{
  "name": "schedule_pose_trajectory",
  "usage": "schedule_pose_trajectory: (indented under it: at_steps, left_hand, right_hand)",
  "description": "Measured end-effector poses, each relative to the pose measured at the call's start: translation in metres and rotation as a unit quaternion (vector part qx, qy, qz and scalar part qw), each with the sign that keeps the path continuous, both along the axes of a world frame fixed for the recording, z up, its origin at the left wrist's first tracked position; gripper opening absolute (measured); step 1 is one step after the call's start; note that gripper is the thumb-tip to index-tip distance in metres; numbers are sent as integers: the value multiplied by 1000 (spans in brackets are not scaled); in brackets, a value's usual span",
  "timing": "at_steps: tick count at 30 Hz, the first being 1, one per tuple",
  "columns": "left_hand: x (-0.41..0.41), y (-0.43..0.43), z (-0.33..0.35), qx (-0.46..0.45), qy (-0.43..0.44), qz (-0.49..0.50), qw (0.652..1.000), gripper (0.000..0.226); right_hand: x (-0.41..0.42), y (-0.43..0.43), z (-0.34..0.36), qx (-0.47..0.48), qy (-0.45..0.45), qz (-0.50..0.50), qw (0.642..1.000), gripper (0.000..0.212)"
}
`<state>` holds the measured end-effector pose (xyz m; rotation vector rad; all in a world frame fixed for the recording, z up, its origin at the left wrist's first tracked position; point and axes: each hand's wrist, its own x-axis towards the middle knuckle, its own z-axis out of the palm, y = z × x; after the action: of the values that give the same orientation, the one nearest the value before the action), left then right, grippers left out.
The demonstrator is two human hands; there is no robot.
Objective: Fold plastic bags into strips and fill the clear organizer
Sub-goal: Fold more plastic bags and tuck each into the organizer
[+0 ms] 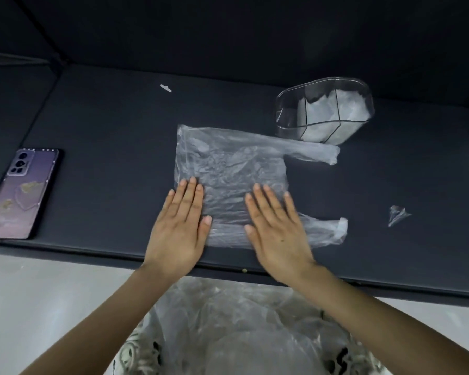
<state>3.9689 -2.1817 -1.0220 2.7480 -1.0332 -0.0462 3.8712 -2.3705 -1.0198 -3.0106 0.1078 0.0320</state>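
Now both flat hands (228,226) press the plastic bag (233,163) beneath them.

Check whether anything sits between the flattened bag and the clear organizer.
Nothing visible does. The left hand and right hand press flat on the bag, whose upper handle reaches almost to the organizer. The plastic scrap lies off to the right, the phone far left, both outside that path.

**Clearance on the dark table**

Bare table (106,125) lies between the phone (22,193) at the left edge and the flat plastic bag (228,158). The clear organizer (287,117) stands just beyond the bag's far handle (314,152). A crumpled scrap (397,214) lies well right.
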Motion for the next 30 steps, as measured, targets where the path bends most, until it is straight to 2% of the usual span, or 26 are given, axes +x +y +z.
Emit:
schedule_pose_trajectory:
  at_steps: [4,7,9,12,17,21,23,26,30]
  left_hand:
    - [0,-1,2,7,11,-3,1000,60]
    - [4,1,15,-79,37,23,996,63]
    - [14,-3,28,-129,14,47,990,57]
    - [38,-17,34,-79,-26,47,995,57]
    - [47,-18,13,27,29,-16,999,74]
    - [29,-5,21,-28,-29,-1,999,59]
    - [33,-10,26,-60,-64,4,996,55]
    - [47,-25,27,-35,-55,-11,998,56]
    - [60,-36,10,18,-3,-4,1000,70]
  right_hand:
    - [-33,-42,4,-6,9,-76,997,58]
    - [-15,-43,19,11,-54,-95,994,58]
    - [17,-35,31,25,-85,-80,993,59]
    - [66,-28,36,7,-51,-15,999,66]
    - [65,-10,8,-12,8,31,999,68]
    - [36,2,10,1,-18,26,999,70]
    - [40,5,18,11,-58,14,998,68]
    - [64,9,22,-8,-87,9,996,62]
    - [93,8,13,-29,-12,20,999,64]
